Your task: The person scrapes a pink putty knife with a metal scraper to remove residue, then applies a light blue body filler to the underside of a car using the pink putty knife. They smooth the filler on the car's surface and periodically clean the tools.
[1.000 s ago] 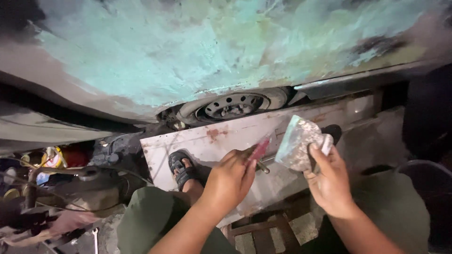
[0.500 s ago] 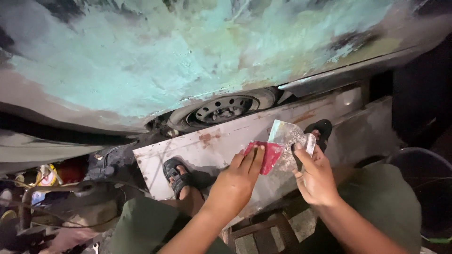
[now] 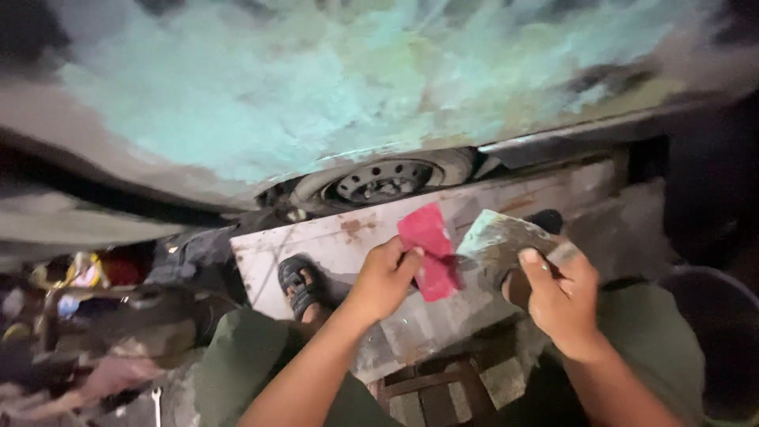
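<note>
My left hand [image 3: 385, 278] pinches a small flat red spreader [image 3: 428, 249] by its lower edge and holds it upright in front of me. Just to its right, my right hand [image 3: 558, 299] grips a broad metal scraper blade [image 3: 501, 240] smeared with grey-green filler. The red spreader's right edge touches or nearly touches the blade. Both hands hover above my knees in green trousers, in front of a vehicle body panel [image 3: 316, 95] coated with patchy teal filler.
A dark steel wheel [image 3: 382, 180] lies under the panel. A pale stained board [image 3: 332, 241] lies on the ground, with my sandalled foot [image 3: 298, 283] on it. Clutter and scrap [image 3: 79, 316] fill the left side. A small wooden stool frame [image 3: 431, 391] shows between my legs.
The red spreader has turned from edge-on to flat, facing me, beside the scraper blade. Both hands have shifted slightly while the view moved.
</note>
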